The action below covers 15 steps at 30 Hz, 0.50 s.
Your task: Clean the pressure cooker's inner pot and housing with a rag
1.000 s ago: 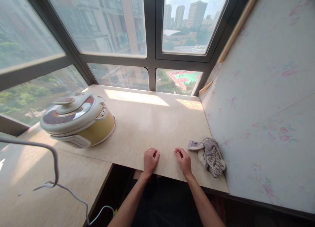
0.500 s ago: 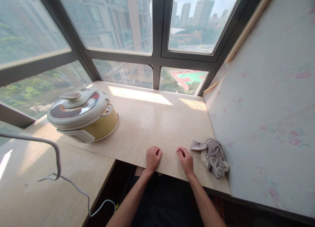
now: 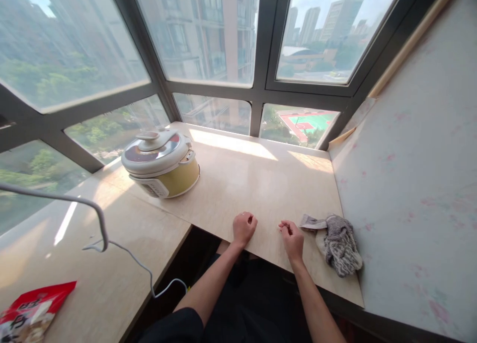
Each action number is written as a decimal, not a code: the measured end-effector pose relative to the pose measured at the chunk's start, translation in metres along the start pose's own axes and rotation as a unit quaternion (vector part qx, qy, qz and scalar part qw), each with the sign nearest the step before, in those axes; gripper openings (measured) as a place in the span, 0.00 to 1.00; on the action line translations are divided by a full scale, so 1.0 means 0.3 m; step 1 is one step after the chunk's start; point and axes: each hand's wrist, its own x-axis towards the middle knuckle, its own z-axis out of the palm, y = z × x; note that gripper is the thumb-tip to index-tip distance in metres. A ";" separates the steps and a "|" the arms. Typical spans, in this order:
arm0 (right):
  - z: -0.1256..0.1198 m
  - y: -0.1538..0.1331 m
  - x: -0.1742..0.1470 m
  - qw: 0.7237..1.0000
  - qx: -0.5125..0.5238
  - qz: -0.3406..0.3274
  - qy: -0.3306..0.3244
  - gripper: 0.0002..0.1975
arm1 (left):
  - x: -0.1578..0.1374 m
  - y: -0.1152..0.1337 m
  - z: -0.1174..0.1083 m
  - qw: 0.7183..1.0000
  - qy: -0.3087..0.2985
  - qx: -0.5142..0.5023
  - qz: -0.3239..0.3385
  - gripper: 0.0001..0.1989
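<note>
My left hand point(image 3: 244, 229) rests near the front edge of the pale countertop point(image 3: 246, 179), its fingers curled into a loose fist with a ring on one finger. To its right, my right hand point(image 3: 292, 238) lies on the same surface, fingers also curled in, with nothing visible in the grasp. The hands are apart from each other. Just right of my right hand sits a crumpled grey and white knitted cloth point(image 3: 341, 243) with a flat grey strip pointing toward the hand; the hand does not touch it.
A yellow-green and white electric cooker point(image 3: 164, 167) with a lid stands at the back left. A grey cable point(image 3: 97, 209) crosses the left counter. At the lower left lies a red food bag point(image 3: 37, 310). Windows point(image 3: 208, 35) close off the back, and a flowered wall point(image 3: 410, 159) the right.
The view has turned left, so the cooker, hands and cloth appear farther right. The red bag has come into view at the lower left. Both hands keep their curled pose on the countertop.
</note>
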 end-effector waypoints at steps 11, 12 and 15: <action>-0.002 0.016 0.005 1.000 0.010 -0.017 0.000 0.17 | -0.005 0.013 -0.010 1.000 0.002 0.003 -0.005 0.09; -0.003 0.016 0.004 1.000 0.009 -0.012 -0.003 0.18 | -0.006 0.013 -0.010 1.000 0.001 0.003 -0.005 0.09; -0.008 0.012 0.003 1.000 -0.001 0.006 -0.010 0.19 | -0.010 0.010 -0.011 1.000 0.000 -0.002 -0.005 0.10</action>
